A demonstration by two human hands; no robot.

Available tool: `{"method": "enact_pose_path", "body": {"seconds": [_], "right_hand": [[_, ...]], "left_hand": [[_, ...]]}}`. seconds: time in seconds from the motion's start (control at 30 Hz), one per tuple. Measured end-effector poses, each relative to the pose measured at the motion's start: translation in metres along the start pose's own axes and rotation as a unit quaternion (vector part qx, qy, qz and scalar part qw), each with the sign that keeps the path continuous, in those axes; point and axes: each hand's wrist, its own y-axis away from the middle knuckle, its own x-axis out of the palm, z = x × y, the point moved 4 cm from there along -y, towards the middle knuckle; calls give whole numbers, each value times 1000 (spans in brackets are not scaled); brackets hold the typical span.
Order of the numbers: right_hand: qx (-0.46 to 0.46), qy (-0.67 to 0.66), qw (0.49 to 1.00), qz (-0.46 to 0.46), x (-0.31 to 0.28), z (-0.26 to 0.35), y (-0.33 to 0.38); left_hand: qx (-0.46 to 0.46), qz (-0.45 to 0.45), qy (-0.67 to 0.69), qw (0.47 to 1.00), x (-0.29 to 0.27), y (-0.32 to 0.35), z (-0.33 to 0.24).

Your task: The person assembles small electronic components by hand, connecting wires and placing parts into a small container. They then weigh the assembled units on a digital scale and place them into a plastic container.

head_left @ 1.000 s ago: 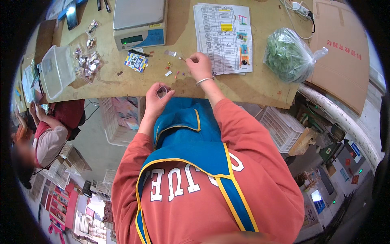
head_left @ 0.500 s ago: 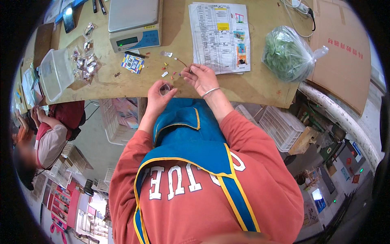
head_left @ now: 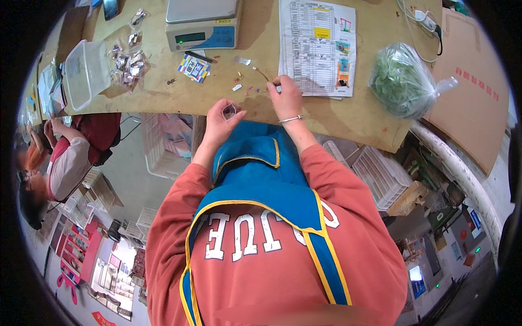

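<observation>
My left hand (head_left: 222, 124) is closed around a small clear plastic pouch or cup (head_left: 229, 112) with dark edges; I cannot tell which it is. Just to the right, my right hand (head_left: 287, 100) pinches a thin brown wire (head_left: 263, 73) with a pale tip pointing up and left. A small whitish piece (head_left: 279, 88) shows at its fingertips. Between and beyond the hands, tiny loose parts lie on the table, among them a white block (head_left: 237, 87) and red, pink and yellow bits. A blue, yellow and white printed card (head_left: 193, 68) lies left of them.
A digital scale (head_left: 202, 33) stands at the back. Printed sheets (head_left: 304, 60) lie beyond my right hand, with a knotted bag of green stuff (head_left: 401, 79) farther right. To the left are a clear tub (head_left: 84, 76) and several small packets (head_left: 130, 68). Another person (head_left: 70, 163) sits at far left.
The whole view has shifted, so the table appears higher and farther right. A whitish piece now shows at my right fingertips. Both hands keep their holds.
</observation>
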Motion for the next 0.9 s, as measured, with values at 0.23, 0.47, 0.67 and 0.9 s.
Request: {"method": "enact_pose_path", "body": {"seconds": [0.23,0.47,0.67,0.9], "right_hand": [[-46,96,994,15,13,36,-49],[-58,185,979,59,49,51,-77],[-18,214,973,82,65,43,-82],[-84,155,984,21,57,53,-72]], "left_hand": [[-17,-23,56,998,-12,7,7],[-14,-40,26,999,-29,12,12],[-20,-47,11,999,-36,15,9],[-24,-35,38,998,-39,14,5]]}}
